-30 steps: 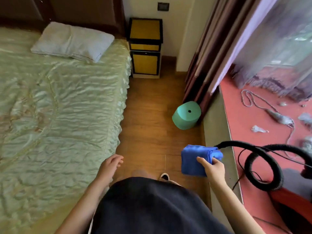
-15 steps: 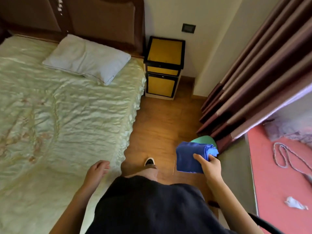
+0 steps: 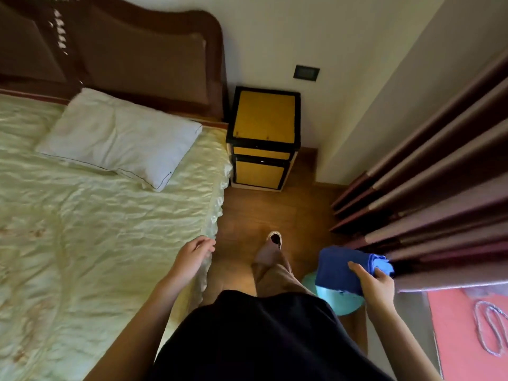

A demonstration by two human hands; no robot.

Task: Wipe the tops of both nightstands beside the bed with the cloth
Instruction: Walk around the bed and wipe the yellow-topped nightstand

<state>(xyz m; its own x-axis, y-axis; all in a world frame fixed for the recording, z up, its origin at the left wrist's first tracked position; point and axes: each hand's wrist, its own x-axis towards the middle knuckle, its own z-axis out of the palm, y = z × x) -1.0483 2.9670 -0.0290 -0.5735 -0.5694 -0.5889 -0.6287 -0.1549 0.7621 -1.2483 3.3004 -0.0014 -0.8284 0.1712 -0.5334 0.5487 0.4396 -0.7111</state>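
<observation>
The person's right hand (image 3: 376, 284) holds a folded deep-blue cloth (image 3: 341, 270) low at the right of the view, thumb laid across its upper face and fingers curled round its right edge, so that grip is closed on the cloth. The cloth hangs in the air above the wooden plank floor (image 3: 275, 213), partly covering a round mint-green stool or bin (image 3: 338, 301) that stands on the floor beneath it.

The left hand (image 3: 192, 259) is empty, fingers loosely curled and half open, hovering at the edge of the bed's pale green quilted satin cover (image 3: 110, 229); whether the fingertips touch the fabric cannot be told.

Ahead, well apart from both hands, stands one nightstand: a yellow cabinet with black frame edges (image 3: 264, 136), its flat yellow top bare. It sits just beside the bed's head corner and against the cream wall, below a small dark wall switch plate (image 3: 306, 72). A white pillow (image 3: 121, 138) lies on the cover near the brown padded headboard (image 3: 143, 64).

One foot in a dark shoe with a pale rim (image 3: 275, 239) is set forward on the floor between the bed and the brown pleated curtains (image 3: 428, 188). A red surface with a coiled grey cord (image 3: 492, 328) shows at the lower right.
</observation>
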